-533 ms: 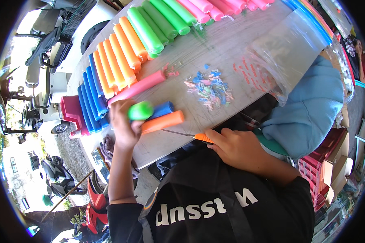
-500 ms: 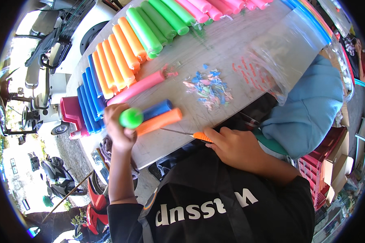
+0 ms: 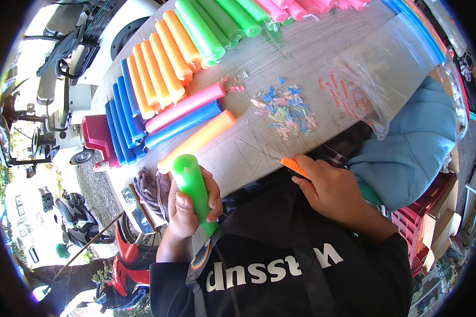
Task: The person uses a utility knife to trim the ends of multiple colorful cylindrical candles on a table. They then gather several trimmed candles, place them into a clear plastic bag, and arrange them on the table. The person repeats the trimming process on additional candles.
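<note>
My left hand [image 3: 183, 212] is closed round a green candle [image 3: 193, 185] in front of my chest, its end tilted up and away from me. In my right hand [image 3: 330, 187] is a knife with an orange handle [image 3: 295, 167], its thin blade pointing left over the table edge, apart from the candle. Just beyond the green candle, an orange candle [image 3: 203, 138] lies on the table [image 3: 248, 182]. A blue candle [image 3: 185, 124] and a pink candle [image 3: 188, 108] lie beside it. Right of these sits a pile of small coloured scraps [image 3: 285, 112].
Rows of blue [image 3: 122, 119], orange [image 3: 158, 68], green [image 3: 222, 24] and pink candles [image 3: 296, 9] line the far side. A clear plastic bag [image 3: 381, 68] and blue cloth [image 3: 407, 142] are at right. A purple cloth [image 3: 152, 189] hangs at the left edge.
My left hand has drawn the green candle down toward my body, and its side now shows instead of mainly its end. My right hand and the knife have moved right, away from the orange candle.
</note>
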`<state>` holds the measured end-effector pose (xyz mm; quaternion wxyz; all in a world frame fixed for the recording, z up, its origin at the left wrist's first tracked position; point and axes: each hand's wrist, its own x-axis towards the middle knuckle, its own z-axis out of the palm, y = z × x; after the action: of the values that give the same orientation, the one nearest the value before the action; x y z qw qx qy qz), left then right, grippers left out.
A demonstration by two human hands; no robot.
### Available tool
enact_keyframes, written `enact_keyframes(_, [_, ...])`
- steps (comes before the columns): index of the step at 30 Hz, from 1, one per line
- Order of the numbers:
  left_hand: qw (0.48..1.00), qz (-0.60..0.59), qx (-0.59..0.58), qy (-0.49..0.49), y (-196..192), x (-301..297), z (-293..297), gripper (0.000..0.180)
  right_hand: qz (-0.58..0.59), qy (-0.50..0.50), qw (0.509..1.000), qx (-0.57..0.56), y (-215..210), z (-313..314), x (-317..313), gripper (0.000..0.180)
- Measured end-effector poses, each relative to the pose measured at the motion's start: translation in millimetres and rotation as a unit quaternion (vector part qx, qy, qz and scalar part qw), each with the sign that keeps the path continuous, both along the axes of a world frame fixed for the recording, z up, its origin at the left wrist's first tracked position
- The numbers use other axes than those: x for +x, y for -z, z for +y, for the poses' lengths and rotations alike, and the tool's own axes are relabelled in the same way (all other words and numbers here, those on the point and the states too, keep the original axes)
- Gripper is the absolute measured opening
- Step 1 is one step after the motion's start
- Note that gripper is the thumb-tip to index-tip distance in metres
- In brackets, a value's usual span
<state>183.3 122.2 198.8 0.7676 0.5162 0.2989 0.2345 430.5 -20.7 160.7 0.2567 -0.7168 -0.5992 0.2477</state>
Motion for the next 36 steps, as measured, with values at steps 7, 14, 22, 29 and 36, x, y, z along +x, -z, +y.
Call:
enact_keyframes(7, [0.916,0.156,0.365,0.057,8.9,17.3,-0.8,0.074,-0.028,0.049,0.997,-0.059,1.4,-10.7,7.8,0.038])
enact_keyframes(14, [0.606,0.411,0.670,0.117,37.3,45.2,-17.7,0.068,-0.058,0.056,0.997,0.001,12.1,-10.5,2.9,0.036])
enact_keyframes(22, [0.697,0.396,0.586,0.119,41.9,38.6,-18.7,0.065,-0.010,0.000,0.998,-0.057,6.5,-13.8,-5.0,0.040])
enact_keyframes(29, [0.700,0.420,0.561,0.137,41.7,39.9,-20.9,0.066,-0.031,-0.038,0.998,-0.027,6.1,-19.6,-3.1,0.043])
enact_keyframes(36, [0.690,0.427,0.566,0.147,44.2,39.8,-19.5,0.068,-0.027,-0.055,0.997,-0.036,7.4,-19.5,0.6,0.041])
